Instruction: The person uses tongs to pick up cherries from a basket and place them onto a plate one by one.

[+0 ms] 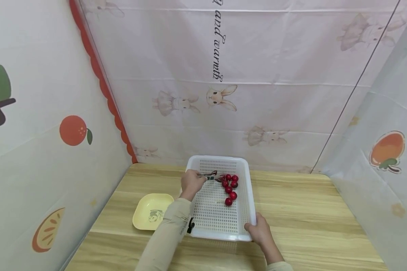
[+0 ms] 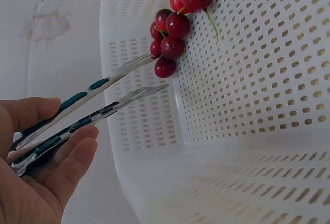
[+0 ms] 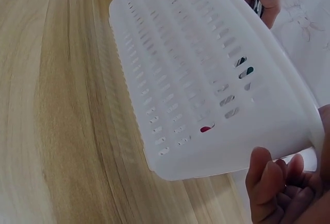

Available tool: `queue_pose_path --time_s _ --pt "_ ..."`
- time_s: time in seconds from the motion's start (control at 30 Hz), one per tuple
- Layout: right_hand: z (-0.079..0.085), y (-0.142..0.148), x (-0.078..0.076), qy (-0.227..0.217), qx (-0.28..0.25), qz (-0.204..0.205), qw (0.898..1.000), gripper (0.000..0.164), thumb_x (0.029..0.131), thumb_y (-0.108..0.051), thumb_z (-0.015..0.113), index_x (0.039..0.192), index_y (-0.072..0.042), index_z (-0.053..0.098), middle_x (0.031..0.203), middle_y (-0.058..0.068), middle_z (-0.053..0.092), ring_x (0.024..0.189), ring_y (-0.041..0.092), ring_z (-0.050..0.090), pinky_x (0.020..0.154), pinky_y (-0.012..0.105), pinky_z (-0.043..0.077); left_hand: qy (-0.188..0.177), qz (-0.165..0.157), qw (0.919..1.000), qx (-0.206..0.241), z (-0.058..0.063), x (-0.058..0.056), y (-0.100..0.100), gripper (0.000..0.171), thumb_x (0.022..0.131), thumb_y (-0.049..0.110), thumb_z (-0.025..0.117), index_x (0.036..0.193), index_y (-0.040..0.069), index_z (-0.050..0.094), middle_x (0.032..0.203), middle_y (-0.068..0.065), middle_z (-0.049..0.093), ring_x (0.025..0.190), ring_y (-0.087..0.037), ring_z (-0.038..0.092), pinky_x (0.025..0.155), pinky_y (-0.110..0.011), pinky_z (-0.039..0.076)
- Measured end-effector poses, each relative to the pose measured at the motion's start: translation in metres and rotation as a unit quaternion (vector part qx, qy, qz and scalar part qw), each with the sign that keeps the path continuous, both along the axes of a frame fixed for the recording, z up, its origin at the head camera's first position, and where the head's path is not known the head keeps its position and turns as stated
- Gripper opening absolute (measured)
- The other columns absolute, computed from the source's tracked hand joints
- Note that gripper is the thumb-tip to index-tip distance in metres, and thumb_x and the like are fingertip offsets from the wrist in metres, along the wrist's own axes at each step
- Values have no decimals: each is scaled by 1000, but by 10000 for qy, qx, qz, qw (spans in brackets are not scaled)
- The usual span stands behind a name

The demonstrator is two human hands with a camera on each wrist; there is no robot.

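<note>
My left hand (image 1: 191, 183) reaches over a white perforated plastic basket (image 1: 207, 210) and holds metal tongs (image 2: 85, 99) with green inlays. The tong arms stand apart; in the left wrist view the upper tip overlaps a lower cherry in the cluster, while the lower tip has nothing beside it. Several red cherries (image 1: 228, 190) lie together toward the basket's right side, some with green stems (image 2: 212, 26). With thumb over the rim and fingers outside, my right hand (image 1: 260, 230) grips the near right corner of the basket.
A pale yellow square dish (image 1: 144, 205) with a printed picture stands left of the basket, partly behind my left sleeve (image 1: 171, 229). Something small and black (image 1: 190, 225) is at the basket's near left corner. Printed curtains (image 1: 274, 113) enclose the wooden table (image 1: 298, 210).
</note>
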State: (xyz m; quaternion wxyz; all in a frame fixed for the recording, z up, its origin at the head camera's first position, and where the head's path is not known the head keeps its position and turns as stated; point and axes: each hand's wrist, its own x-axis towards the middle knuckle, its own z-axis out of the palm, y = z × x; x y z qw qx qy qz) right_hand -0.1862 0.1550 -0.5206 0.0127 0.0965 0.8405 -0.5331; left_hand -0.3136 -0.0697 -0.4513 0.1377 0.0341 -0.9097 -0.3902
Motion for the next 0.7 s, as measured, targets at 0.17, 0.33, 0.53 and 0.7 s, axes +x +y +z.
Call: queue_pose_path --time_s 0.17,0.33,0.53,0.7 --pt "-1 2 -2 -5 52 59 10000 52 74 2 57 122 17 43 101 32 57 80 36 61 54 39 52 119 -56 9998 -162 0 -2 5 8 65 16 72 59 11 68 59 2 62 54 -19 51 49 -33 41" --pt "-2 3 -2 50 41 84 9999 51 74 4 57 121 18 43 100 32 57 81 37 61 56 41 52 228 -60 9992 -335 1 -4 8 9 64 14 68 55 14 66 54 4 58 51 -19 49 47 -34 39" --pt "0 1 -1 22 -59 53 10000 52 74 5 57 122 17 44 102 32 57 83 39 61 58 42 53 121 -25 9989 -448 -1 -7 11 10 66 14 68 56 13 66 54 3 58 52 -19 51 46 -35 40" --pt "0 0 0 74 -14 55 10000 52 73 5 58 122 17 44 101 31 57 83 38 61 59 43 52 72 -93 9986 -512 -6 -11 13 31 68 12 66 46 14 44 45 7 37 44 -14 35 40 -29 29"
